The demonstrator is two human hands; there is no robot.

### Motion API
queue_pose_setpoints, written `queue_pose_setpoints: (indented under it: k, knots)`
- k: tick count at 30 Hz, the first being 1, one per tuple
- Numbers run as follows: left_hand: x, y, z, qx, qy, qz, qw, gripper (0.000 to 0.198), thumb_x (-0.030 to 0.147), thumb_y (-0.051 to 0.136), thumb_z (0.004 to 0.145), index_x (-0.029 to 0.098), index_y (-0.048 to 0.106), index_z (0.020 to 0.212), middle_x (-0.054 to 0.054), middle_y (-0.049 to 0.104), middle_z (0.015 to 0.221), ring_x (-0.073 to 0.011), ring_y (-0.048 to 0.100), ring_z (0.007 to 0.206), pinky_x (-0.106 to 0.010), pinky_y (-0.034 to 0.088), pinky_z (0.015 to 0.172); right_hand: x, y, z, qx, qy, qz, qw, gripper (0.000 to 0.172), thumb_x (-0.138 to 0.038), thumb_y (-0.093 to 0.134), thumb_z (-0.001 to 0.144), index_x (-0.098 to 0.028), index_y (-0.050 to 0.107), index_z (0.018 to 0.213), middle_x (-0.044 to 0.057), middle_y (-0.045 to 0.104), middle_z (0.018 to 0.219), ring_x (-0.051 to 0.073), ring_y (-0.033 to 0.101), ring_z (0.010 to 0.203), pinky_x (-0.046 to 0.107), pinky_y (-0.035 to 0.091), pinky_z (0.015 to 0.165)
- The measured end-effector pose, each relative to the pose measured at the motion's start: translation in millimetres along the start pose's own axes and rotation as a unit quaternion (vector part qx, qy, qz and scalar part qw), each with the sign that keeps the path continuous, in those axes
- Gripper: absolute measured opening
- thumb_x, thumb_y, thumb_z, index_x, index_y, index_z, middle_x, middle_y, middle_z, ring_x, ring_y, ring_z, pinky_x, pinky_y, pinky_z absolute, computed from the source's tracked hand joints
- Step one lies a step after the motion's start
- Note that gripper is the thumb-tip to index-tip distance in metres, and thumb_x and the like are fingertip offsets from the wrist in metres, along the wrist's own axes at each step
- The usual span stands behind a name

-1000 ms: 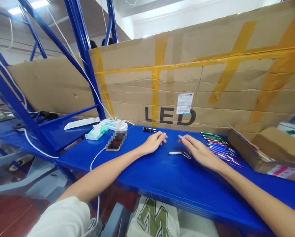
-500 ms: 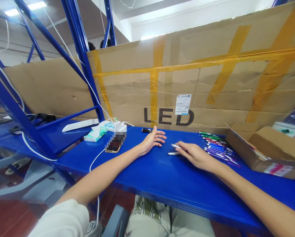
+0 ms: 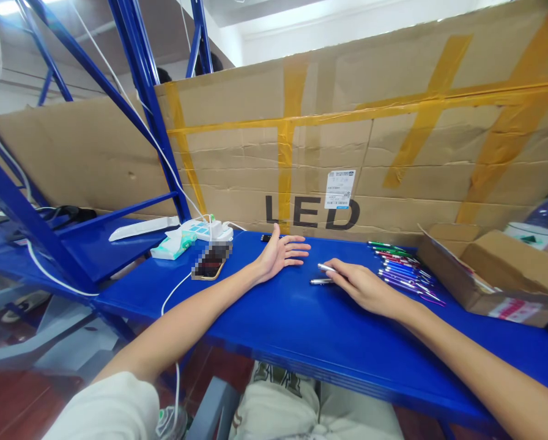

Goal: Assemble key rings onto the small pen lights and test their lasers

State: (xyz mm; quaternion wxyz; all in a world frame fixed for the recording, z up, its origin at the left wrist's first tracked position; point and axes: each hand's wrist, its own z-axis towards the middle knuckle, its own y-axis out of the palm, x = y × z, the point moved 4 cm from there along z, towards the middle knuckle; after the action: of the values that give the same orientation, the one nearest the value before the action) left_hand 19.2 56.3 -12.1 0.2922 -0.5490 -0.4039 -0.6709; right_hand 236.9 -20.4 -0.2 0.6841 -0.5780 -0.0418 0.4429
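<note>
My left hand (image 3: pixel 281 253) is open, palm turned up and fingers spread, with nothing in it. It rests at the blue table (image 3: pixel 274 324), next to a small black object (image 3: pixel 266 238) partly hidden behind it. My right hand (image 3: pixel 361 286) pinches a silver pen (image 3: pixel 325 267) between thumb and fingers, its tip end pointing left. Just below lies a second silver pen (image 3: pixel 320 282), one end hidden under the right hand; whether the fingers also grip it I cannot tell. Right of that hand, several coloured pens (image 3: pixel 405 272) lie in a row, green, red, blue and purple.
An open cardboard box (image 3: pixel 471 296) stands at the right. To the left are a phone (image 3: pixel 211 261) on a cable, a tissue pack (image 3: pixel 173 244) and a white power strip (image 3: pixel 207 230). A tall cardboard panel (image 3: pixel 246 165) closes off the back; a blue post (image 3: pixel 148 91) rises at left.
My left hand has turned its palm further upward and spread its fingers more. My right hand keeps its hold on the pen, nearly still. The whole view has shifted slightly.
</note>
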Motion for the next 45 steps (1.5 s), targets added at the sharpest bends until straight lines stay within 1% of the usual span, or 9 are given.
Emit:
queue_pose_setpoints:
  k: [4,7,12,17,23,30,34,41,45]
  knots:
    - [0,1.0,0,-0.010,0.004,-0.004,1.000,0.092,0.089,0.018,0.097,0.018,0.066,0.129,-0.020,0.071,0.141,-0.0326,0.069,0.128,-0.044,0.059,0.099,0,0,0,-0.002,0.002,0.007,1.000,0.036,-0.052,0.034,0.113,-0.027,0.060,0.114,0.008,0.075,0.106,0.027,0.071,0.095,0.040,0.052,0.087]
    - [1,0.8,0,-0.002,0.001,-0.012,1.000,0.093,0.087,0.015,0.098,0.016,0.066,0.130,-0.022,0.070,0.140,-0.0340,0.068,0.127,-0.045,0.057,0.100,3,2,-1,-0.021,0.003,0.007,1.000,0.037,-0.051,0.033,0.114,-0.026,0.058,0.121,0.010,0.075,0.112,0.028,0.071,0.099,0.041,0.052,0.089]
    - [2,1.4,-1,0.009,-0.004,-0.022,1.000,0.093,0.085,0.013,0.100,0.014,0.067,0.129,-0.023,0.070,0.139,-0.0351,0.068,0.126,-0.046,0.056,0.100,4,5,-1,-0.039,-0.005,-0.003,0.999,0.037,-0.049,0.028,0.115,-0.025,0.056,0.122,0.009,0.072,0.102,0.027,0.069,0.089,0.041,0.051,0.084]
    - [4,2.8,-2,0.006,-0.005,-0.031,0.999,0.092,0.084,0.014,0.101,0.014,0.067,0.128,-0.023,0.071,0.139,-0.0353,0.069,0.125,-0.046,0.057,0.099,1,3,-2,-0.033,-0.005,0.002,0.999,0.036,-0.048,0.029,0.115,-0.026,0.056,0.121,0.008,0.073,0.103,0.026,0.069,0.090,0.041,0.051,0.084]
    - [5,4.1,-2,-0.005,-0.007,-0.041,0.999,0.098,0.086,0.011,0.099,0.013,0.067,0.132,-0.024,0.070,0.139,-0.0366,0.069,0.125,-0.046,0.058,0.098,3,2,-2,-0.032,-0.005,0.004,0.999,0.036,-0.048,0.028,0.116,-0.025,0.055,0.122,0.008,0.072,0.104,0.026,0.069,0.091,0.040,0.050,0.085]
    - [5,5.6,-2,-0.027,-0.005,-0.034,0.999,0.099,0.088,0.011,0.098,0.014,0.067,0.132,-0.024,0.069,0.141,-0.0361,0.069,0.125,-0.047,0.057,0.100,-4,2,-2,-0.039,-0.013,0.008,0.999,0.035,-0.048,0.029,0.115,-0.026,0.056,0.119,0.007,0.071,0.105,0.025,0.068,0.092,0.040,0.050,0.087]
    - [6,5.7,-2,-0.024,-0.002,-0.027,0.999,0.099,0.088,0.010,0.097,0.015,0.067,0.132,-0.024,0.070,0.141,-0.0359,0.068,0.126,-0.047,0.056,0.101,-7,2,-3,-0.053,-0.006,0.011,0.998,0.035,-0.048,0.029,0.115,-0.026,0.056,0.120,0.007,0.071,0.106,0.026,0.069,0.095,0.040,0.050,0.088]
    - [5,7.1,-2,-0.030,-0.005,-0.026,0.999,0.099,0.088,0.010,0.097,0.014,0.066,0.132,-0.024,0.069,0.141,-0.0358,0.069,0.124,-0.046,0.056,0.099,0,4,-3,-0.042,-0.009,-0.002,0.999,0.038,-0.051,0.026,0.115,-0.026,0.055,0.118,0.008,0.071,0.100,0.027,0.068,0.086,0.041,0.049,0.083]
    - [6,8.6,-3,-0.026,-0.007,-0.023,0.999,0.100,0.088,0.008,0.097,0.013,0.066,0.131,-0.025,0.069,0.140,-0.0352,0.069,0.123,-0.045,0.056,0.098,2,5,-3,-0.046,-0.002,-0.010,0.999,0.039,-0.051,0.027,0.115,-0.026,0.056,0.116,0.006,0.070,0.095,0.027,0.067,0.082,0.040,0.048,0.080]
